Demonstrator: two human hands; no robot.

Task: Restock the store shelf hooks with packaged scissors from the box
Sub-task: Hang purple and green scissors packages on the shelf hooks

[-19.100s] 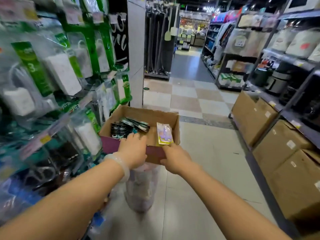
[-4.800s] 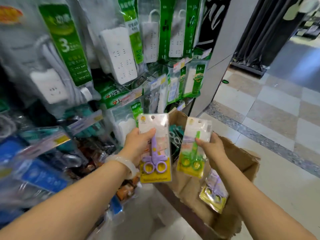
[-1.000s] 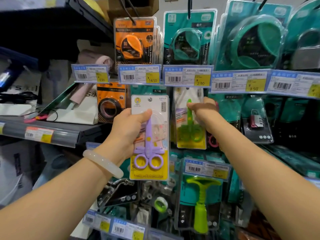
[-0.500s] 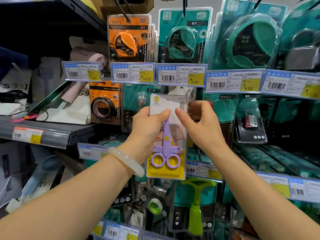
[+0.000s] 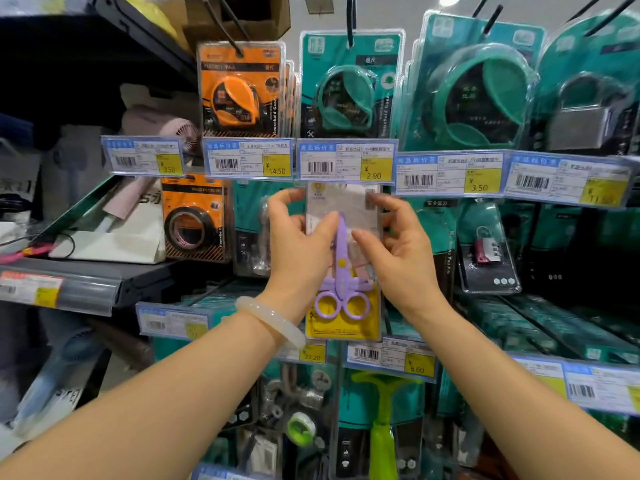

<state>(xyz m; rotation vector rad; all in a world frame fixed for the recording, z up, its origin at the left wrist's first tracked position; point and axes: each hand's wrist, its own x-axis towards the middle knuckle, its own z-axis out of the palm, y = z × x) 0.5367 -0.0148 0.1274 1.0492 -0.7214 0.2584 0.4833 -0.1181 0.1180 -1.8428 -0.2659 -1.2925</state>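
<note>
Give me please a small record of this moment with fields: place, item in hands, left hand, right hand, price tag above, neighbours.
place: store shelf with hooks and price tags
item in hands: purple scissors pack, upright, top edge just under the tag rail
left hand: grips the pack's left edge
right hand: holds the pack's right edge
price tag above: 2.90 tag
neighbours: orange tape measure upper left, combination padlock right, green-handled tool below

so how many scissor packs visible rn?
1: the purple scissors pack, held by the left hand and right hand under the 2.90 price tag. Others may hang hidden behind.
</note>
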